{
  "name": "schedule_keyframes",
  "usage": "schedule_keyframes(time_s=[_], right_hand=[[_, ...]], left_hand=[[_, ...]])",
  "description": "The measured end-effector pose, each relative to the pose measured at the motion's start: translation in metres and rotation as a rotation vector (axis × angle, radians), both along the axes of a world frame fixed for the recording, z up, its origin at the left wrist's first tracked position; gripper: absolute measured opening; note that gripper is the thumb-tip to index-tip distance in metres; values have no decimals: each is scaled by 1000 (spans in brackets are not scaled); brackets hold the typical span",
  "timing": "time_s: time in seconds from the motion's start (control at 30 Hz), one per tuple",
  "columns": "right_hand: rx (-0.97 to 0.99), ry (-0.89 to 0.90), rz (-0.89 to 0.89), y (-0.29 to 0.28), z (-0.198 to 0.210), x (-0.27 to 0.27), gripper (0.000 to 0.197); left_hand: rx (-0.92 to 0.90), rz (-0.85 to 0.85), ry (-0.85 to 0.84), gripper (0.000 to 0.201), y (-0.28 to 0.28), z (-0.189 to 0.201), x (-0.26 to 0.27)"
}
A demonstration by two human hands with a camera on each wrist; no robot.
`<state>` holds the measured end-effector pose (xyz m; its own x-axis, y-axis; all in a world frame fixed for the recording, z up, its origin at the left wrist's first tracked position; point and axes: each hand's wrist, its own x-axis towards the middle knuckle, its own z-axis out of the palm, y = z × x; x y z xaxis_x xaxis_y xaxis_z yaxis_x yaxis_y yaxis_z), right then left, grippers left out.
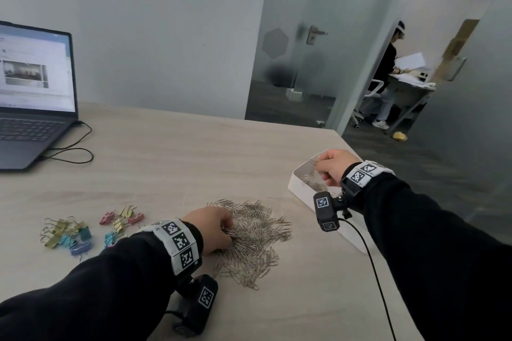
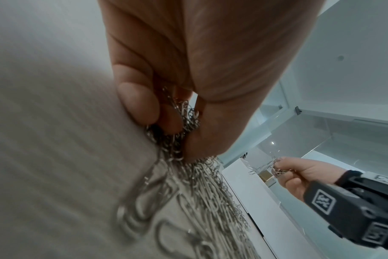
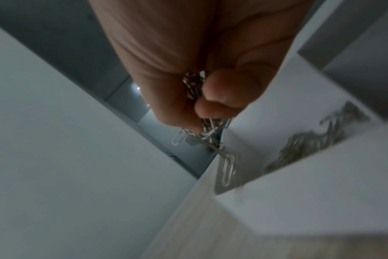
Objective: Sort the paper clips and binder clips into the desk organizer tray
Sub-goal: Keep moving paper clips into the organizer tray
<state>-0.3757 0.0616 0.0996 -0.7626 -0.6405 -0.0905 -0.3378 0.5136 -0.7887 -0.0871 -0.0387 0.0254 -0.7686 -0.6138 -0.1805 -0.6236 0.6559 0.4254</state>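
A heap of silver paper clips [image 1: 255, 238] lies on the table in front of me. My left hand [image 1: 213, 230] rests on its left side, and its fingers [image 2: 139, 103] pinch a bunch of clips [image 2: 184, 119]. My right hand [image 1: 332, 166] hovers over the far end of the white organizer tray [image 1: 297, 188] and grips a tangle of paper clips [image 3: 208, 133] that dangles into a compartment. More clips [image 3: 306, 142] lie inside that compartment. Coloured binder clips [image 1: 74, 230] sit in a loose group on the table at the left.
An open laptop [image 1: 30, 97] with a black cable [image 1: 74, 152] stands at the far left. The tray sits near the table's right edge [image 1: 357, 155]. Beyond a glass door, a person [image 1: 388, 75] stands at another desk.
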Motion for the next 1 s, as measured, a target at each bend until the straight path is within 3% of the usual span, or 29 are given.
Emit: schedule_keyframes(time_s=[0.13, 0.43, 0.6, 0.67, 1.0], right_hand=[[140, 127, -50, -9, -10, -16, 9], [381, 277, 117, -4, -22, -1, 15], [721, 535, 295, -9, -22, 18, 26], [805, 570, 322, -10, -23, 26, 18], [704, 667, 466, -5, -29, 44, 21]], left_hand=[[10, 3, 5, 17, -1, -1, 1], [18, 1, 1, 23, -2, -3, 0], [25, 5, 4, 20, -2, -3, 1], [25, 7, 4, 20, -2, -3, 0], [14, 9, -2, 24, -1, -2, 0]])
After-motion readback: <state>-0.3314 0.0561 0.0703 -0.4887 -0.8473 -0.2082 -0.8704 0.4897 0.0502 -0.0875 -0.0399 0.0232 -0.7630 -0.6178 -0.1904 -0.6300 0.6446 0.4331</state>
